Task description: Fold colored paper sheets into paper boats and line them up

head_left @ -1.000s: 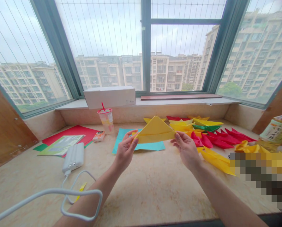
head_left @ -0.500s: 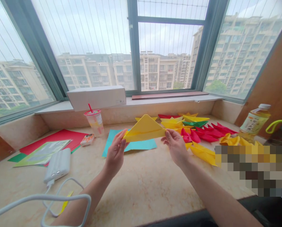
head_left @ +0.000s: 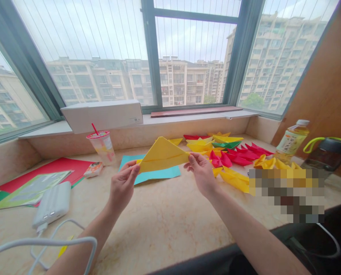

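A folded yellow paper (head_left: 163,154), shaped like a triangle over a straight band, is stretched between my two hands above the counter. My left hand (head_left: 124,183) pinches its left corner between thumb and fingers. At the opposite corner, my right hand (head_left: 200,170) grips the paper the same way. Behind and below it lies a sheet of light blue paper (head_left: 155,175), partly covered by the folded piece. To the right of my right hand sit several folded paper boats, among them a yellow one (head_left: 236,179), red ones (head_left: 240,156) and a green one (head_left: 227,145).
On the left are red paper (head_left: 81,166), a white power bank (head_left: 52,202) with a cable (head_left: 58,241), a small orange-and-white packet (head_left: 93,169) and a plastic cup (head_left: 102,147). A drink bottle (head_left: 293,141) and dark bottle (head_left: 327,154) stand right. A white box (head_left: 101,116) rests by the window.
The view has turned slightly to the right, so things appear further left. Both hands still hold the folded yellow paper by its corners, with its shape unchanged.
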The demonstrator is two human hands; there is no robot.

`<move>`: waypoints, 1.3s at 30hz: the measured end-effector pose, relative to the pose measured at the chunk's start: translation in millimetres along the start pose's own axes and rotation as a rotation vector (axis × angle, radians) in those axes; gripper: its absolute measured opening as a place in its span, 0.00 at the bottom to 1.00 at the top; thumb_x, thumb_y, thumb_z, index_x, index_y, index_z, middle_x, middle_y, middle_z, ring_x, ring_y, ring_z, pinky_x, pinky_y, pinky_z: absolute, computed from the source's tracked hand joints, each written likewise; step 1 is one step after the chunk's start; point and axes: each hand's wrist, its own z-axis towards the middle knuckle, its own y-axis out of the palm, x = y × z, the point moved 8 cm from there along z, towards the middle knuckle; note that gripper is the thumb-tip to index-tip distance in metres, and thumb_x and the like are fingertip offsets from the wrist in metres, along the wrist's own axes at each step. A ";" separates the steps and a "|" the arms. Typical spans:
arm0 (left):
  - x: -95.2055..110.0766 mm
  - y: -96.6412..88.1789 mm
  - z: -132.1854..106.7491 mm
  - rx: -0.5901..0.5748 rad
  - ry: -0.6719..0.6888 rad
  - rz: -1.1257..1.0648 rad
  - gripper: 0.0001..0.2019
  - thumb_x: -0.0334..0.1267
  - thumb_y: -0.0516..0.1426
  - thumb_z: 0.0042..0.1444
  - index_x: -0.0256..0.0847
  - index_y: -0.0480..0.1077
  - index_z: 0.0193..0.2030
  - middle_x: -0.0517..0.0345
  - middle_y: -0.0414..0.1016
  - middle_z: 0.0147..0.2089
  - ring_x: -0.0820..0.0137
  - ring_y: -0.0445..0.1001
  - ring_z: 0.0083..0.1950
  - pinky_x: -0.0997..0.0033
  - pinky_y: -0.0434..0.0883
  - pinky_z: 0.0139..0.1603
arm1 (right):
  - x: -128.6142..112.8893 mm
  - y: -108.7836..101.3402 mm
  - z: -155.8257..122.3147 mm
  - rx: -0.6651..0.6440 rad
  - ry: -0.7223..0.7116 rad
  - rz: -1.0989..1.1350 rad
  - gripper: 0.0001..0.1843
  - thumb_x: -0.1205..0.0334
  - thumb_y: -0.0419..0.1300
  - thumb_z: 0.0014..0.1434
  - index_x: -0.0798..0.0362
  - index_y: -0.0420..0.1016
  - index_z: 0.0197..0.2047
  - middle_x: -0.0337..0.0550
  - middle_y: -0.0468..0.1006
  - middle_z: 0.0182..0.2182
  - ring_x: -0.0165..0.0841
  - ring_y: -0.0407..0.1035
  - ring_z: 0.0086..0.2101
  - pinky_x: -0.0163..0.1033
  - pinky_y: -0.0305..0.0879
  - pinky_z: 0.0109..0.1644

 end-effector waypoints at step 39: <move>-1.1 -19.4 1.7 0.289 0.024 0.070 0.22 0.44 0.67 0.49 0.38 0.76 0.50 0.53 0.83 0.37 0.66 0.81 0.38 0.67 0.78 0.42 | 9.2 7.7 -3.5 -0.039 0.081 -0.153 0.18 0.48 0.65 0.55 0.54 0.75 0.41 0.38 0.79 0.26 0.28 0.74 0.23 0.32 0.59 0.26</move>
